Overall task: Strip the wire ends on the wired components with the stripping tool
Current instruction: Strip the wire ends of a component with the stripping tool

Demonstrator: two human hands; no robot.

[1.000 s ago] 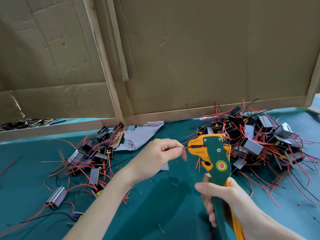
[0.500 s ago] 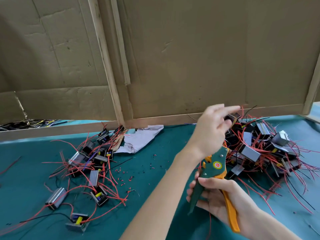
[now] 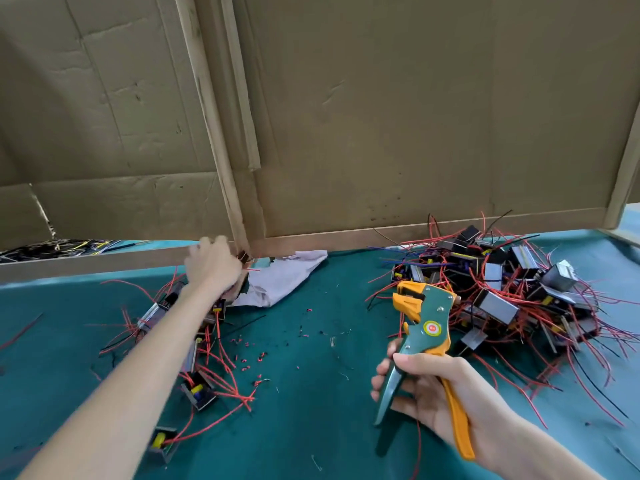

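While right hand [image 3: 437, 393] fingers wrap its handles, stripping tool [image 3: 428, 323] upright, head up, left hand [image 3: 213, 265] unclear.

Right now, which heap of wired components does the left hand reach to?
The smaller, looser heap left of the crumpled white sheet; the left hand is at its far end. The larger heap lies behind the stripping tool.

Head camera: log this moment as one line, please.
left hand: over left pile, blurred, hold unclear | right hand: holds stripping tool upright, handles spread | right pile: behind tool | insulation bits: scattered on green mat
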